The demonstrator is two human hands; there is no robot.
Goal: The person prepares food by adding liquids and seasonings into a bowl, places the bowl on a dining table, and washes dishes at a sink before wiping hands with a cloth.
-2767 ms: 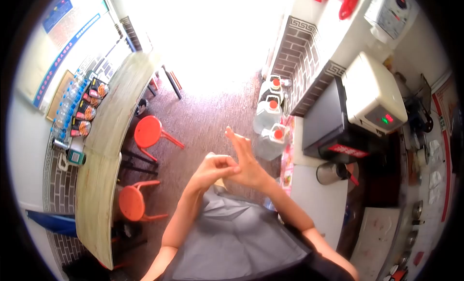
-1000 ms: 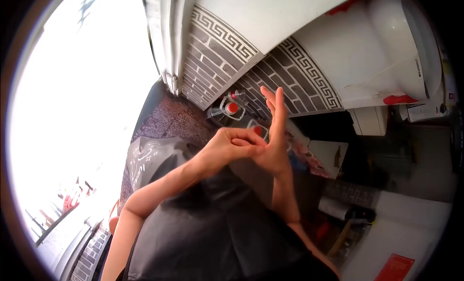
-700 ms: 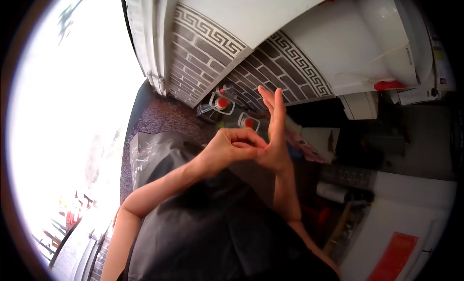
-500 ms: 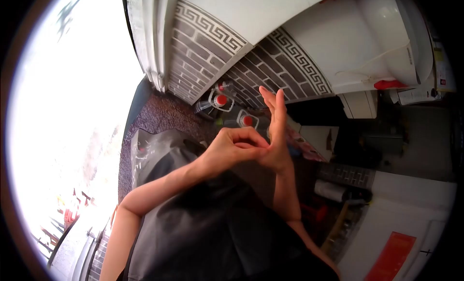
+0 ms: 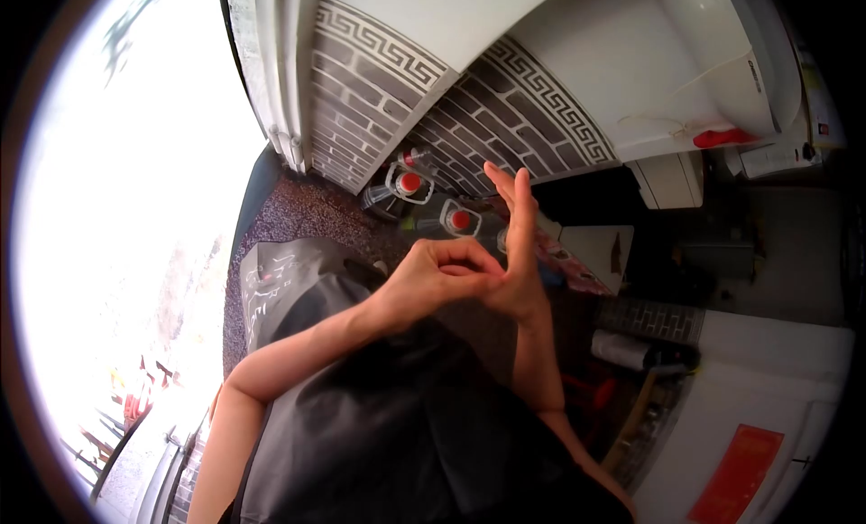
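My left hand (image 5: 439, 273) is closed in a pinch, its thumb and index fingertip meeting against my right hand (image 5: 519, 276). Anything between those fingertips is too small or hidden to make out. The right hand stands upright with several fingers stretched upward and apart; its thumb side is hidden where the hands touch. Both hands are in front of a dark grey apron (image 5: 379, 416), which spreads out below and to the left of them.
Large clear bottles with red caps (image 5: 459, 220) stand on the floor beside a brick-patterned wall (image 5: 356, 100). A bright opening (image 5: 135, 181) is at the left. At the right are a white surface with a red label (image 5: 738, 474) and a roll-like object (image 5: 622, 350).
The view has swung from the long table and stools to the wall and doorway. Both hands stay joined; the left keeps its pinch, the right its raised fingers.
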